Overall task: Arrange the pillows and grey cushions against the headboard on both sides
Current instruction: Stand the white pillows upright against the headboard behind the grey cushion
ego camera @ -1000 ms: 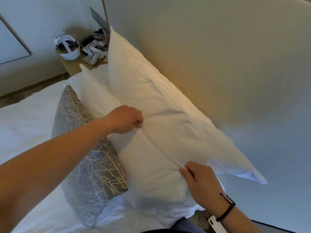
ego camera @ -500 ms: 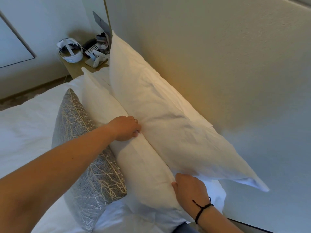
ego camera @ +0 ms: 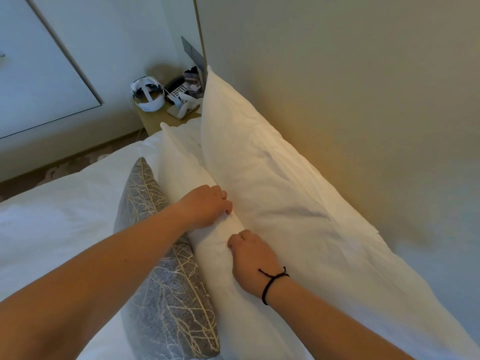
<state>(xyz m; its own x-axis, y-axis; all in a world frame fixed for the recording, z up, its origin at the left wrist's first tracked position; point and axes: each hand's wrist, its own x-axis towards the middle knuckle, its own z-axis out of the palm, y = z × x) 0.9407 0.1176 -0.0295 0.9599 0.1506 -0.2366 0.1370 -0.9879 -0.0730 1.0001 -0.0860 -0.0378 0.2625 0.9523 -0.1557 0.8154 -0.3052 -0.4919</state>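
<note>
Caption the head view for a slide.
Both hands, left and right, press the front pillow between grey cushion and back pillow at the headboard.

- The single head view looks down from above the bed (ego camera: 52, 229), close over both forearms.
- It faces along the headboard (ego camera: 337, 100) toward the far nightstand (ego camera: 155, 120) (wide-angle, so edges bend).
- No second view shares the scene.

Cushion (ego camera: 166, 276) before two pillows (ego camera: 272, 203), these against headboard (ego camera: 337, 100).
</note>
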